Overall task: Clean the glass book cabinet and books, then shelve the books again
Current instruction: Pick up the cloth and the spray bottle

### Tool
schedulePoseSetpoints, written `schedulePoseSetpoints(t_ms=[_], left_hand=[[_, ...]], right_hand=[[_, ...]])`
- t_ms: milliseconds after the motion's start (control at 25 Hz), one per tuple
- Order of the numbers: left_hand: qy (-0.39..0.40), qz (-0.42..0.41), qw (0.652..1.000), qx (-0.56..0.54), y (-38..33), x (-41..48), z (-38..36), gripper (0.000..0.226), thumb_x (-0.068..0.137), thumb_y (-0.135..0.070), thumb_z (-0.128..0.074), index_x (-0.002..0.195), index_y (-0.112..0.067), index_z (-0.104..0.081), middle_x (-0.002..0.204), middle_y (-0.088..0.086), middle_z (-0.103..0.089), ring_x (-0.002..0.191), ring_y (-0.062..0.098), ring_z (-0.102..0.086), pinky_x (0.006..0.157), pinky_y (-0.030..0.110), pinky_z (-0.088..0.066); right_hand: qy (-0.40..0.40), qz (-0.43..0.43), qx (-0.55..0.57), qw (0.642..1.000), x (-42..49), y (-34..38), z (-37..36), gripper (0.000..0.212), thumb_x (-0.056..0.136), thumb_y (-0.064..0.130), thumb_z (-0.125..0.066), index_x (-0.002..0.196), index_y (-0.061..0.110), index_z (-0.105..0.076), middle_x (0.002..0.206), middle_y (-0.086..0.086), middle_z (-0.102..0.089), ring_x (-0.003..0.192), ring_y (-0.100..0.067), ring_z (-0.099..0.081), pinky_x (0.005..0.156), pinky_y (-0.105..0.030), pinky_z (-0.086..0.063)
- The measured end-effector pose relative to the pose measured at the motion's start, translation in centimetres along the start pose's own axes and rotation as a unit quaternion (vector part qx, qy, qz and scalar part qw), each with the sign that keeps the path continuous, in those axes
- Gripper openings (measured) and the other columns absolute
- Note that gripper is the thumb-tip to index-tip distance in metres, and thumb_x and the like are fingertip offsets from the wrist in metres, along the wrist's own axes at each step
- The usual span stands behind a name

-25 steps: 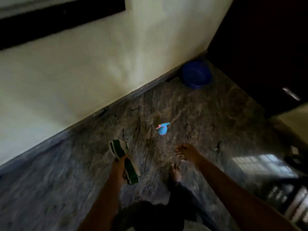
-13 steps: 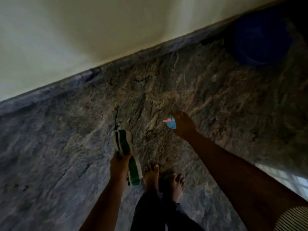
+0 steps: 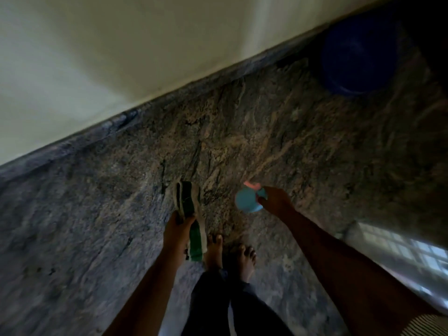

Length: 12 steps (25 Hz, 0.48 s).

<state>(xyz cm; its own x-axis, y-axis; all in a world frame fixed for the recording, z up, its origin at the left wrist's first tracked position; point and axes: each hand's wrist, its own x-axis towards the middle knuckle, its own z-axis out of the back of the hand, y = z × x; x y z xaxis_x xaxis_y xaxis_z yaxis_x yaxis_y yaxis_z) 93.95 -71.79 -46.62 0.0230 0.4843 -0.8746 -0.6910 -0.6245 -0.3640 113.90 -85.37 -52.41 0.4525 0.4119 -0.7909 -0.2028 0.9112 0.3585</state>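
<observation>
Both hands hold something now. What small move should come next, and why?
Probably turn toward the cabinet with both: the right hand grips the blue spray bottle, the left hand holds the striped cloth, so the tools are ready.

Right hand (image 3: 276,202) has picked up the blue spray bottle (image 3: 247,202).

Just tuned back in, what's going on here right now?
A person stands barefoot on a stone floor by a wall. The left hand grips a green and white cloth; the right hand holds a light blue spray bottle. A dark blue basin sits near the wall. No cabinet or books are in view.
</observation>
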Motion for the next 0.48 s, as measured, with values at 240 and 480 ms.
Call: schedulePoseSetpoints(t_ms=[240,480], left_hand=[[0.069,-0.052,0.985,0.148,-8.6,-11.7,-0.5,0.041,0.093,-0.012,-0.054,0.131,0.001,-0.046,0.125,0.023,-0.055,0.109,0.036,-0.057,0.088,0.042,-0.047],[0.024,-0.053,0.969,0.239,-13.9,-16.7,-8.0,0.05,0.093,-0.016,-0.055,0.138,0.0,-0.039,0.137,0.02,-0.047,0.118,0.035,-0.05,0.099,0.041,-0.041]], right_hand=[[-0.076,-0.071,0.116,0.988,-16.0,-2.2,10.7,0.037,0.091,0.023,-0.059,0.122,0.004,-0.06,0.12,-0.018,-0.062,0.111,-0.03,-0.057,0.084,-0.026,-0.04],[-0.135,-0.054,0.221,0.964,-19.8,-13.2,22.0,0.056,0.073,0.051,-0.066,0.116,0.016,-0.064,0.109,-0.012,-0.067,0.101,-0.029,-0.063,0.084,-0.041,-0.052]])
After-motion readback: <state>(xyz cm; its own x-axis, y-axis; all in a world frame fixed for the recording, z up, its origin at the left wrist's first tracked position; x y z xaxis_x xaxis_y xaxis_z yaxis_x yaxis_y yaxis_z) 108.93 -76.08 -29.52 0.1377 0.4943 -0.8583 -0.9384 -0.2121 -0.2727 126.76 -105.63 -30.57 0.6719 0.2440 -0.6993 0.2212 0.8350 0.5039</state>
